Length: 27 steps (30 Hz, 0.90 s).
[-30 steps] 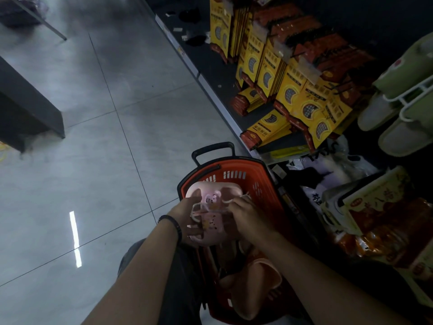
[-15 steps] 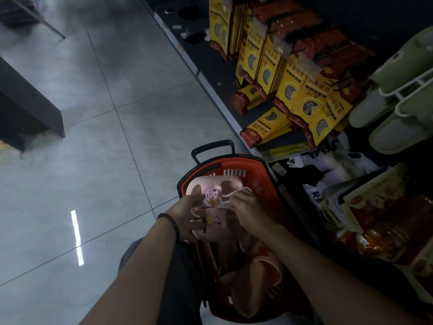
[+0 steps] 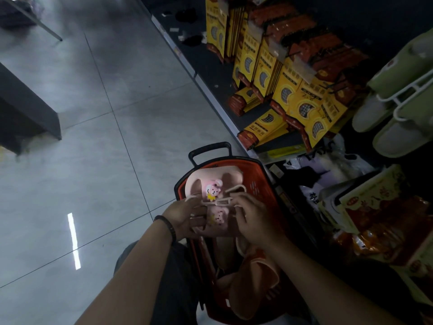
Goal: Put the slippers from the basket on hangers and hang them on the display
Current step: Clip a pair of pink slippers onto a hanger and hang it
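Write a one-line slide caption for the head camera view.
Over a red basket, the left hand holds pink slippers while the right hand pinches a white hanger against them.

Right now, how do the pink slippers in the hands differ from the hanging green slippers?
The pink slippers and a loose hanger are held over the basket by left hand and right hand; the green slippers hang on a white hanger. Pink slippers carry bear charms; green slippers look plain. Each has a hanger.

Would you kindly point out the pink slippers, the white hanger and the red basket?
pink slippers (image 3: 210, 175), head view, far slipper's strap
white hanger (image 3: 222, 202), head view, middle bar
red basket (image 3: 255, 181), head view, far-right wall
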Available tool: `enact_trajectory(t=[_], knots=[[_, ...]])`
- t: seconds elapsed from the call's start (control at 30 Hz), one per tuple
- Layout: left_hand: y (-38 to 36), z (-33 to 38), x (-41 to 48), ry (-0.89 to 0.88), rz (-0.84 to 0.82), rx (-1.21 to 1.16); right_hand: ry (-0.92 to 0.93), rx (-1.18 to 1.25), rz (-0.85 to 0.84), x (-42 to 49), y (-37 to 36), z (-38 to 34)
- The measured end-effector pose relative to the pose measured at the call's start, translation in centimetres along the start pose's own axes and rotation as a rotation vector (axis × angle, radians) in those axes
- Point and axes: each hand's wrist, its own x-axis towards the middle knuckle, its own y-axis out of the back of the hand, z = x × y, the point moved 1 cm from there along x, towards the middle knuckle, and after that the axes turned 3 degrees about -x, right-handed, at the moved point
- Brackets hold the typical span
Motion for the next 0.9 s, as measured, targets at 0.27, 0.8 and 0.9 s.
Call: enact_trajectory(t=[0.27,0.8,0.9], knots=[[-2.8,3.3,-4.0,-0.228,0.131,0.661,-0.290,0.068,0.351,-0.7,2.6,-0.5],[-14.0,9.3,-16.4,-0.704,0.141,1.786,0.146,-0.139,0.171,-1.6,16.7,-7.7],[-15.2,9.4,-18.1,-0.803,0.140,1.747,0.119,-0.188,0.133,-2.1,18.4,-8.6]])
